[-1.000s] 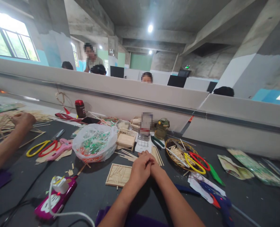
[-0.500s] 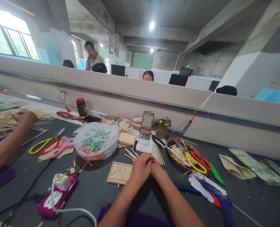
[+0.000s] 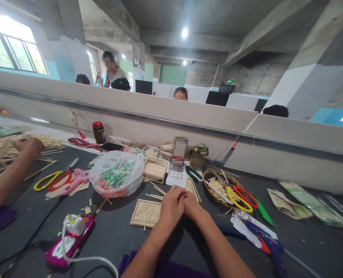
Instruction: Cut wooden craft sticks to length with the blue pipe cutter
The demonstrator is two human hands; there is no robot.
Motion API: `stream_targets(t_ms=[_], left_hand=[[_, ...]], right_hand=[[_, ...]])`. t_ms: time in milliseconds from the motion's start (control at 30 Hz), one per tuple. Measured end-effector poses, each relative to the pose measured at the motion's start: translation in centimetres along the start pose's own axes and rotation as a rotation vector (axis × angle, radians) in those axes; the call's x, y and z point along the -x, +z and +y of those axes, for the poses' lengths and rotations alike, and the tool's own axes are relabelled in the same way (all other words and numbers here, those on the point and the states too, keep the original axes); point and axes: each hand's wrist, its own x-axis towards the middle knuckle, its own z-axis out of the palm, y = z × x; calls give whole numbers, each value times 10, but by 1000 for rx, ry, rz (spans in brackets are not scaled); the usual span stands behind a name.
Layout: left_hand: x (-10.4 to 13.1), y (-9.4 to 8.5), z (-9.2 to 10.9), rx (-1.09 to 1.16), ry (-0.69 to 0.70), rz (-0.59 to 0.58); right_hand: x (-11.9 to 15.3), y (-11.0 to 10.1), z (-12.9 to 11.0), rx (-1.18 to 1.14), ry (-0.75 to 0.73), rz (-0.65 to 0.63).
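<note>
My left hand (image 3: 173, 202) and my right hand (image 3: 191, 204) are brought together over the middle of the dark table, fingers curled against each other. No object shows in either; parts of the fingers are hidden. Just left of them lies a small panel of light wooden sticks (image 3: 141, 218) with loose cut sticks on top. Behind them are more thin sticks (image 3: 192, 189) and a small wooden stick-built model (image 3: 155, 170). To the right stands a wicker basket (image 3: 208, 189) of short sticks, with red-and-yellow-handled scissors (image 3: 242, 199) resting across it.
A plastic bag of wrapped pieces (image 3: 118, 173), a pink glue gun (image 3: 73, 181) and a purple power strip (image 3: 70, 243) lie left. A blue glue gun (image 3: 268, 239) lies right. A co-worker's hand (image 3: 29, 148) handles sticks at far left. A partition (image 3: 131, 110) runs behind.
My hands stay together in nearly the same place. The view has shifted very slightly. At far left, the co-worker's hand has barely moved.
</note>
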Motion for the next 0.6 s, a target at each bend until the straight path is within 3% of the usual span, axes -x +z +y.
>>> stream_targets(t_ms=[200, 367, 433, 600], left_hand=[[-6, -1, -7, 239, -190, 337], [-12, -4, -19, 574, -377, 587], [-13, -6, -23, 645, -412, 643], [-16, -12, -29, 721, -483, 647]], right_hand=[[-22, -12, -6, -220, -25, 127], [-53, 0, -17, -368, -64, 176], [-64, 6, -21, -402, -65, 187], [-78, 14, -24, -439, -41, 226]])
